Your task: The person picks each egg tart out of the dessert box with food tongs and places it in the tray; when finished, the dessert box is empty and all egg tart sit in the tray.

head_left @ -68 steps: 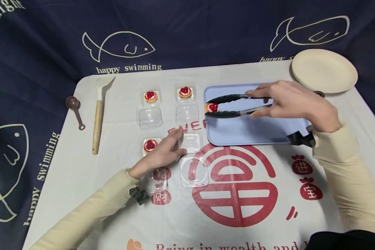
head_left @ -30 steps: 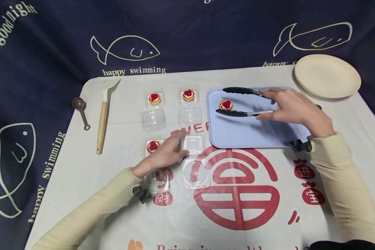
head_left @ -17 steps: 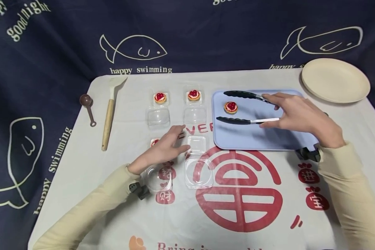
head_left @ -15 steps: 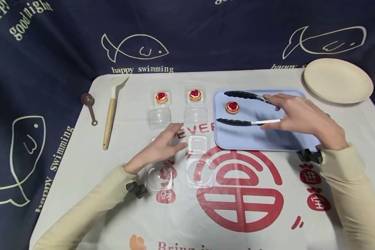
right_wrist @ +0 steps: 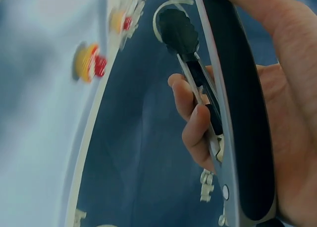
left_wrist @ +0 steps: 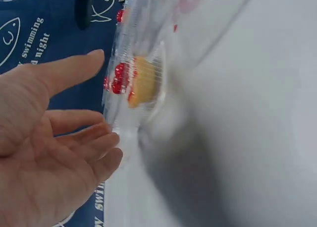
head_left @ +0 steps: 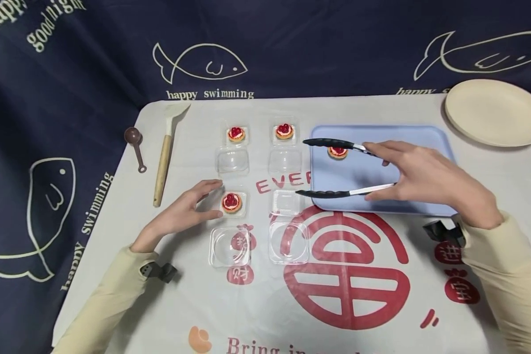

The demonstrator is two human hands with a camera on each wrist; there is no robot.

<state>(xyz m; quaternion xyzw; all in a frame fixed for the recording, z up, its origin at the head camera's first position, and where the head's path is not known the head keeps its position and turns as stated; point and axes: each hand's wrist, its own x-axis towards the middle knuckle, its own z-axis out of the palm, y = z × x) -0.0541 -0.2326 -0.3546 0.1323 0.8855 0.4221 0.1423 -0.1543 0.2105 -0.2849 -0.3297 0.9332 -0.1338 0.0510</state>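
My right hand [head_left: 429,172] grips black-and-silver tongs [head_left: 371,189] whose arms are spread wide over the left part of the blue tray [head_left: 380,201]. A red-topped tart [head_left: 338,152] lies on that tray, partly hidden under the upper tong arm; in the right wrist view the tart [right_wrist: 89,63] stands apart from the tongs [right_wrist: 237,108]. My left hand [head_left: 179,211] hovers with loosely bent fingers just left of another tart [head_left: 231,202] in a transparent plastic box. In the left wrist view nothing is in the left hand [left_wrist: 59,138].
Two more boxed tarts, left [head_left: 236,133] and right [head_left: 284,131], sit farther back, lids folded toward me. A transparent box [head_left: 286,201] without a tart lies by the tray. A wooden-handled spatula [head_left: 162,167] and brown scoop [head_left: 133,137] lie left; a cream plate [head_left: 495,113] stands back right.
The tongs have spread and released the tart onto the tray, then shifted toward me. My left hand has moved left, away from the tartless box. The head view has shifted as well.
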